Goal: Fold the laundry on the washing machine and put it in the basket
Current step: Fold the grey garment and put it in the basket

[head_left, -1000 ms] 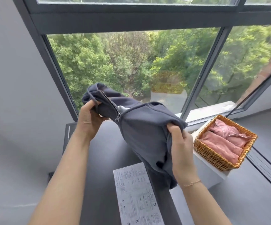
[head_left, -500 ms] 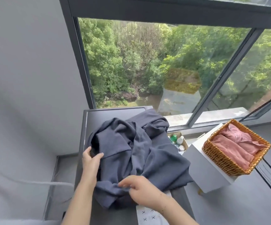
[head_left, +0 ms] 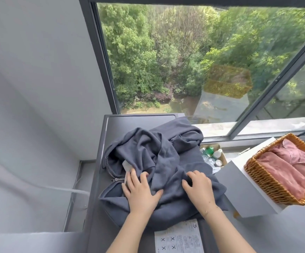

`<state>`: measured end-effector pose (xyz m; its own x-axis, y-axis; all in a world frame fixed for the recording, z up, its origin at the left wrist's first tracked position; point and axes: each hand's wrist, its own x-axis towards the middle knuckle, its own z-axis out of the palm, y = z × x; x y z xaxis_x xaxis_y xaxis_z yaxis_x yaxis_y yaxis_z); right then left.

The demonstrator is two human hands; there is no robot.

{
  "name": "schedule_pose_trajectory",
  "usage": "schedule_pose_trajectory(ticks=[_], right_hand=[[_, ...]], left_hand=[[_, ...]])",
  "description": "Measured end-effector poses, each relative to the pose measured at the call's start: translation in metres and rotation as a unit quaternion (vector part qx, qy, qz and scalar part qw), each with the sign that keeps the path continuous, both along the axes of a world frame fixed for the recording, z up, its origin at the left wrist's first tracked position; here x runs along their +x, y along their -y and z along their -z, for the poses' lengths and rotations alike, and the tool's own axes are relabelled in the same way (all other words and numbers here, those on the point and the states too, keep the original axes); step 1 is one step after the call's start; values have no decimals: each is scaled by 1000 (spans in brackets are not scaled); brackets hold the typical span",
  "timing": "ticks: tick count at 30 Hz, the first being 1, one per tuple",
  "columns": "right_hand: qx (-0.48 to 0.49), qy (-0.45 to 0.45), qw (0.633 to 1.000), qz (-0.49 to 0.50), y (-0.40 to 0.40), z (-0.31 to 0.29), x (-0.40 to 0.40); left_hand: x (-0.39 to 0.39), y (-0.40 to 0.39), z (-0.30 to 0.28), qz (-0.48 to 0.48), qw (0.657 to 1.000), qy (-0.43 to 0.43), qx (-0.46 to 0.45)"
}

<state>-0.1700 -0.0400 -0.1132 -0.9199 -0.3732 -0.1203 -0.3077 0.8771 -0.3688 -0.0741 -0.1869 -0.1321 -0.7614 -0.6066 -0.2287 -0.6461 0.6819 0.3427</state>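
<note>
You see a cardboard box of bottles (head_left: pixel 214 155) on the floor under the window (head_left: pixel 184 59), beside a white box (head_left: pixel 246 190), and a printed label sheet (head_left: pixel 179 237).

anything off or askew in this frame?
Nothing damaged or spilled. The grey hoodie lies crumpled on the washer, unzipped and unfolded, its right edge hanging past the top. The left hand and right hand rest on it. The basket sits slightly over the white box's edge, pink clothes inside.
</note>
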Motion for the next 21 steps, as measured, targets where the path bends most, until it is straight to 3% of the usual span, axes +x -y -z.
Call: schedule_pose_trajectory(ticks=[3,6,9,12,16,18,21], right_hand=[[-80,-2,996,25,0,0,9],[-140,-17,989,54,-3,-9,14],[-177,-40,981,64,-3,-22,20],[-186,17,981,54,-3,-28,29],[-183,81,979,28,4,-34,44],[-141,118,983,7,8,-37,56],[-87,147,985,-2,11,-39,75]], left_hand=[[1,13,-1,-10,999,-38,8],[7,37,-9,-36,986,-147,69],[20,76,-35,-137,946,-258,144],[37,127,-56,-242,894,-340,164],[56,180,-52,-401,842,-332,140],[65,183,-49,-420,850,-304,96],[67,149,-44,-301,910,-285,23]])
